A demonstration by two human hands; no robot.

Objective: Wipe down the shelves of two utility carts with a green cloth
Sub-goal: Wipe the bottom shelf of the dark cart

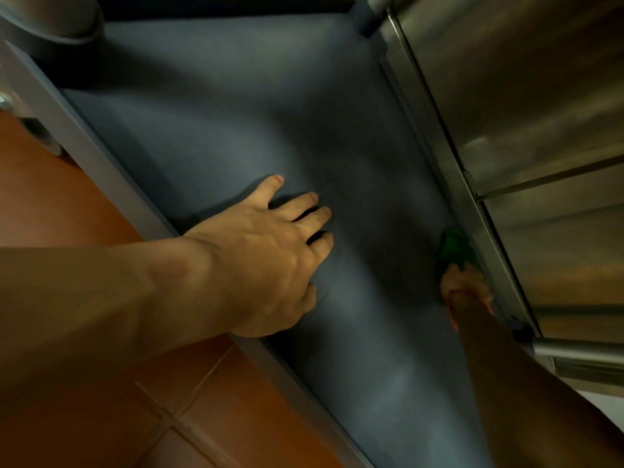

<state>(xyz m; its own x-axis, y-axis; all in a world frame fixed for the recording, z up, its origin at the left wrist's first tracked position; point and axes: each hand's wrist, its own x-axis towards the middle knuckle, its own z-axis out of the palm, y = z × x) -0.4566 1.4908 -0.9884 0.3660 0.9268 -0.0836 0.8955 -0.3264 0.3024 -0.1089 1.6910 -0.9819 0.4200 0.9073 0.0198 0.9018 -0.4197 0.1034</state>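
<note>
A grey-blue cart shelf (236,130) fills the middle of the head view, seen from close above. My left hand (270,251) lies flat on it near the left rim, fingers spread and straight. My right hand (464,288) grips a green cloth (456,246) and holds it against the shelf's right edge. Most of the cloth is hidden by my fingers and the shadow there.
A stainless steel surface (526,113) with a raised lip runs along the shelf's right side, a metal bar (574,347) jutting out lower right. Orange floor tiles (84,417) lie to the left. A grey post base (60,25) stands at the shelf's far left corner.
</note>
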